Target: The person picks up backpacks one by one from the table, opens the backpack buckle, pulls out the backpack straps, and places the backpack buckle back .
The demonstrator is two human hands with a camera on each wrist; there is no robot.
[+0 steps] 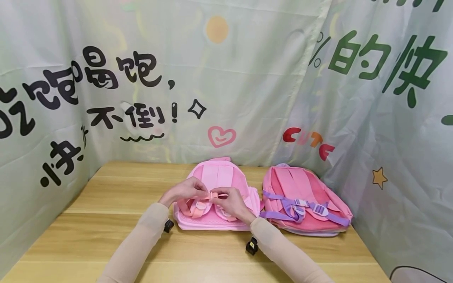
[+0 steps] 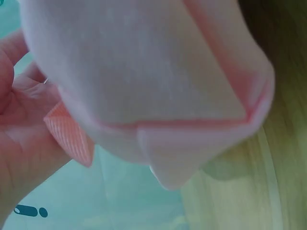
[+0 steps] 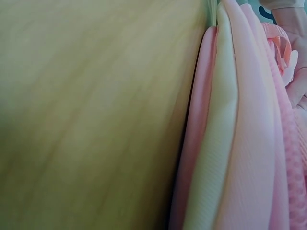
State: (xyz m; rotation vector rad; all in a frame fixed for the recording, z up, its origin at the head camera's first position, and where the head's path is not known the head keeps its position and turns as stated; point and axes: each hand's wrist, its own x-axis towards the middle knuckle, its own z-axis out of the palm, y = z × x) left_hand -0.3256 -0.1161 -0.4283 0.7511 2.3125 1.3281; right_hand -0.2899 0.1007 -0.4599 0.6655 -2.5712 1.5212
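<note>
The pink backpack (image 1: 214,175) lies back upward on the table (image 1: 81,236), presumably for access. The left hand (image 1: 186,189) and right hand (image 1: 231,202) pinch an orange strap (image 1: 214,195) from opposite sides, apparently to steady it. A second backpack (image 1: 299,181) lies just beside.

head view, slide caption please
Left hand and right hand hold a coral strap over a pink backpack, a second backpack alongside.

Site, as seen from my remote station: a curtained-off work booth. Basis: wood-grain table (image 1: 198,255) boxed in by pale, creased cloth (image 1: 247,98) (printed with Chinese lettering (image 1: 102,111), a heart (image 1: 221,138) and the word CUTE (image 1: 315,139)), left, back and right. I cannot tell whether a home, lab or office lies behind it.
</note>
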